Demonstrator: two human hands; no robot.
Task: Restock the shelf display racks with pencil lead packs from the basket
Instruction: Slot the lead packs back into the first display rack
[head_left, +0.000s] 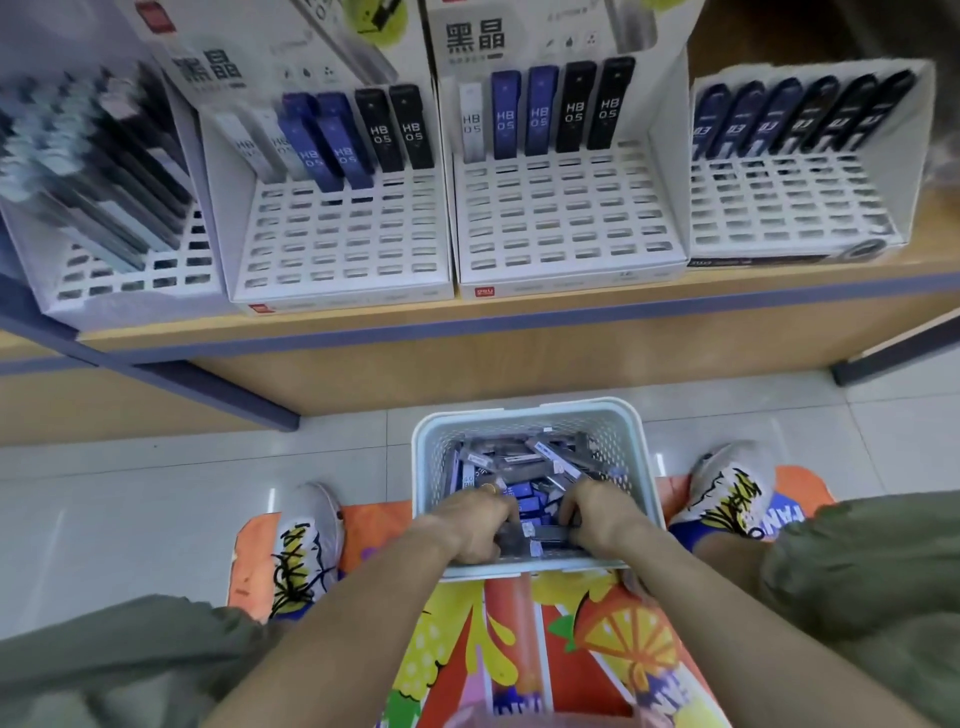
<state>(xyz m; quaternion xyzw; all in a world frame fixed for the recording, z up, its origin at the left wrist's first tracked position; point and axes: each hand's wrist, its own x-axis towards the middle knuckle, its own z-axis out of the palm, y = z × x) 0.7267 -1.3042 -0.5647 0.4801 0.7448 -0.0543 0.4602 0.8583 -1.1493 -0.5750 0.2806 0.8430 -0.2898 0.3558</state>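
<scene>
Right now both hands are down in the basket (530, 415) on the floor, left hand (475, 525) and right hand (597, 514) curled around lead packs (524, 501); gather same-coloured ones squared together before lifting toward the half-empty racks (566, 218).

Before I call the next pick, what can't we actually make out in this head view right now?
- Fingertips of the left hand and right hand: curled down among the packs in the basket; the exact hold is hidden.
- Pack labels in the basket: too small and jumbled.
- Far-left rack: blurred.
- Far-right rack: printing unreadable.
- Rack header cards: cut by the top edge.
</scene>
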